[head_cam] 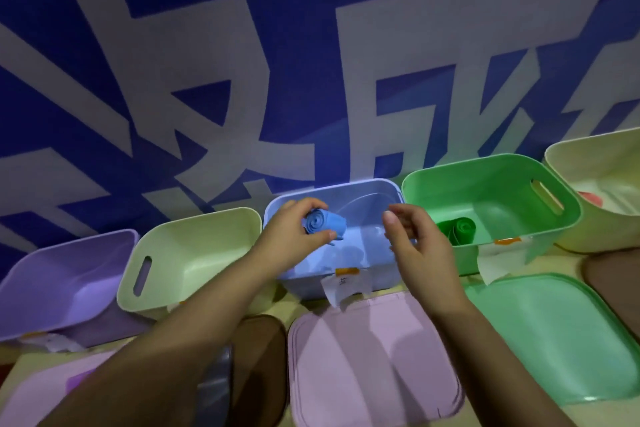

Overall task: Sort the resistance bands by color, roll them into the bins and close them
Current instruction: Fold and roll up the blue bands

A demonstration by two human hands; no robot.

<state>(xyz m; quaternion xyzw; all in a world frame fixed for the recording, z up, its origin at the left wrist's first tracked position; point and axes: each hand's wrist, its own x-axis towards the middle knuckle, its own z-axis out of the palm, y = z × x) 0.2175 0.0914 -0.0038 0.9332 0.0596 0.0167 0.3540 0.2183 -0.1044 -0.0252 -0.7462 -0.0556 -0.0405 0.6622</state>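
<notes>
Firmly, the left hand (291,229) pinched a rolled blue band (323,222) above the blue bin (381,279); at three o'clock, the right hand (414,236) hung loosely curled, seemingly empty.

Five bins (491,198) stand in a row — purple, yellow, blue, green, cream. Three rolled bands (323,222) show — blue, green, red. Two hands (291,236).

Purple bin (69,284) cut by left edge. Cream bin (595,191) cut by right edge; reddish item (590,199) inside mostly hidden. Paper label (341,288) text unreadable. Green band (457,229) partly behind right hand (419,239).
</notes>
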